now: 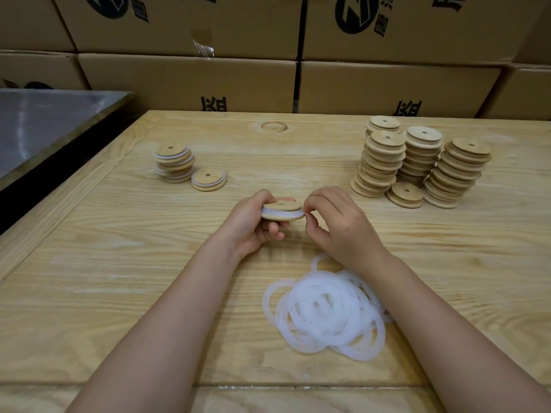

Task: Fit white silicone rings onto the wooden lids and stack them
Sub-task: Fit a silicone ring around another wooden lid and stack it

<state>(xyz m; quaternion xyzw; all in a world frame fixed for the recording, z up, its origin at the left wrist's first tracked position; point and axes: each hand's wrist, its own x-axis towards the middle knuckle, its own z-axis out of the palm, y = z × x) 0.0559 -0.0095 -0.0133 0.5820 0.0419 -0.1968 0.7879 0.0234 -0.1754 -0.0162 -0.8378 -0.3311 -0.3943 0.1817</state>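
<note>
My left hand (253, 225) grips a round wooden lid (284, 205) above the table's middle, with a white silicone ring (280, 215) running round its edge. My right hand (334, 225) pinches the ring at the lid's right side. A loose heap of white rings (325, 311) lies on the table under my right forearm. At the back left, a short stack of ringed lids (174, 162) stands with a single ringed lid (208, 179) beside it. Tall stacks of bare lids (417, 162) stand at the back right.
The wooden table (119, 263) fills the view. A dark metal surface (44, 123) borders it at the back left. Cardboard boxes (298, 55) form a wall behind the table.
</note>
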